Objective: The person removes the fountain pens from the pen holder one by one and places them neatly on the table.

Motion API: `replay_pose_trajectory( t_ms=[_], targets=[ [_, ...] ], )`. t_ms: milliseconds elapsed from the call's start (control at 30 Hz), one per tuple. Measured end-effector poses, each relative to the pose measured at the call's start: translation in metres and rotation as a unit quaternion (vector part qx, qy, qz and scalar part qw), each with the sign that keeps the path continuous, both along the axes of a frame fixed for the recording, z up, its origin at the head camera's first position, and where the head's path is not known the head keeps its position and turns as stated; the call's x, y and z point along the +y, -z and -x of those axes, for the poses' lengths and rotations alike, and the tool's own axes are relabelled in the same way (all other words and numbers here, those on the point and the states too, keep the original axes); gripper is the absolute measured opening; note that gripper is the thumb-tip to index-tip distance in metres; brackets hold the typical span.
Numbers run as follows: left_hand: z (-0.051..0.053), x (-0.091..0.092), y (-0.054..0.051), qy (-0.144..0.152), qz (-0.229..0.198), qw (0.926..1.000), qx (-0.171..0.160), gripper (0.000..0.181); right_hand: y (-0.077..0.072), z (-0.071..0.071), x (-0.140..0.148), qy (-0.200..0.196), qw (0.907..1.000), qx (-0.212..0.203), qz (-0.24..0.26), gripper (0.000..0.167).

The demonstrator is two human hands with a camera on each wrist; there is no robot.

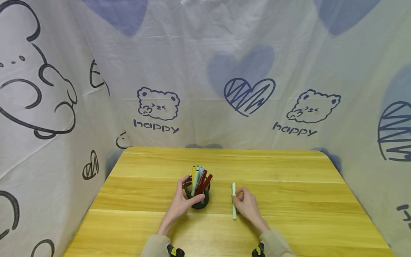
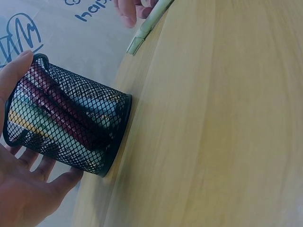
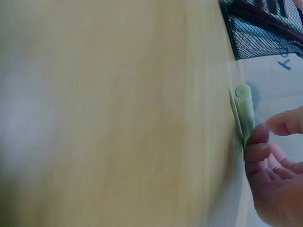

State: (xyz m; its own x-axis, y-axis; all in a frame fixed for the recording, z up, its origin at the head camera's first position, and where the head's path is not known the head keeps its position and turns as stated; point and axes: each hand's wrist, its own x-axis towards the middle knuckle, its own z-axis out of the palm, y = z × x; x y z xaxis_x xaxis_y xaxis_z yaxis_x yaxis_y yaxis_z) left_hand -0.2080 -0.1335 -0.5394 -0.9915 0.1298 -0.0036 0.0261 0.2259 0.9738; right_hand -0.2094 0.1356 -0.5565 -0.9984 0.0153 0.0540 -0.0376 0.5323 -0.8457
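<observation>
A black mesh pen holder (image 1: 200, 204) stands on the table, left of the middle. Several pens lean in it: a yellow one, pale green and bluish ones, and dark red ones (image 1: 206, 182). My left hand (image 1: 180, 203) holds the holder near its rim, thumb on the near side and fingers round the far side, as the left wrist view also shows. To the right, a pale green pen (image 1: 234, 213) lies along the table, pointing away from me. My right hand (image 1: 248, 205) pinches it near its middle. The right wrist view shows the pen's round end (image 3: 242, 91); some fingertips are partly hidden.
The wooden table (image 1: 289, 178) reaches to a white cloth backdrop (image 1: 192, 71) with hearts and bear drawings at the back and both sides. A gap of bare tabletop separates the pen holder from the pen.
</observation>
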Motion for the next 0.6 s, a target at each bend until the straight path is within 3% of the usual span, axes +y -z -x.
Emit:
replay_pose_trajectory(
  t_ms=[200,300,400,600],
  targets=[
    [0.0,0.0,-0.001,0.002,0.0,1.0,-0.001,0.091,-0.001,-0.001,0.002,-0.036,0.9971,0.056,0.037,0.016],
    [0.0,0.001,-0.001,0.004,0.001,1.0,-0.001,0.092,-0.003,0.002,0.002,-0.071,0.9891,0.115,0.058,0.018],
    [-0.001,0.001,-0.001,0.004,0.001,1.0,-0.002,0.091,-0.011,0.004,0.0,-0.106,0.9804,0.149,0.072,0.022],
    [-0.001,0.002,0.001,0.008,-0.025,0.9996,0.007,0.091,-0.035,0.014,-0.014,-0.171,0.9727,0.115,0.106,0.036]
  ],
)
